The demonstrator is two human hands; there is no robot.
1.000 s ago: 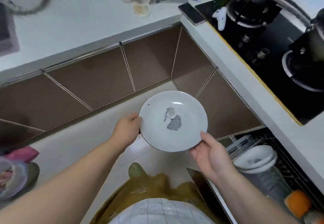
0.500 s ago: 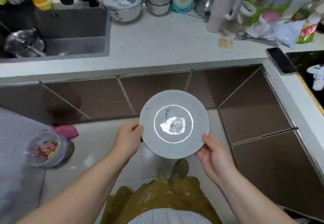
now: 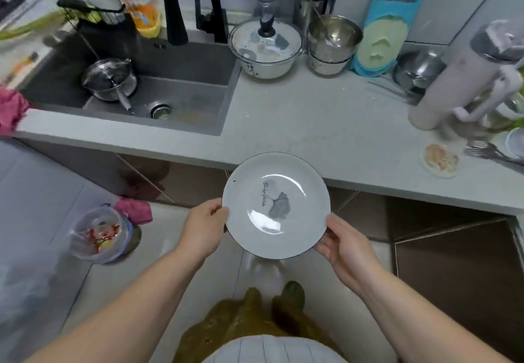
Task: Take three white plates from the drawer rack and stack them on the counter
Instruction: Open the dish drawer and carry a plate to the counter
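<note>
A white plate (image 3: 276, 205) with a thin dark rim and a grey leaf print is held level in the air, just in front of the counter (image 3: 312, 124) edge. My left hand (image 3: 202, 228) grips its left rim and my right hand (image 3: 344, 245) grips its lower right rim. The plate's far edge overlaps the counter's front lip. The drawer rack is out of view.
A sink (image 3: 158, 90) with a steel pot sits at the left. A lidded white pot (image 3: 265, 49), stacked steel bowls (image 3: 333, 43), a tall pale jug (image 3: 465, 78), a small dish (image 3: 439, 159) and forks (image 3: 487, 152) line the counter. A plastic tub (image 3: 99, 235) is on the floor.
The view has swung left from the stove and open drawer rack toward the sink counter. The plate, held in both hands throughout, has come up to the counter's front edge.
</note>
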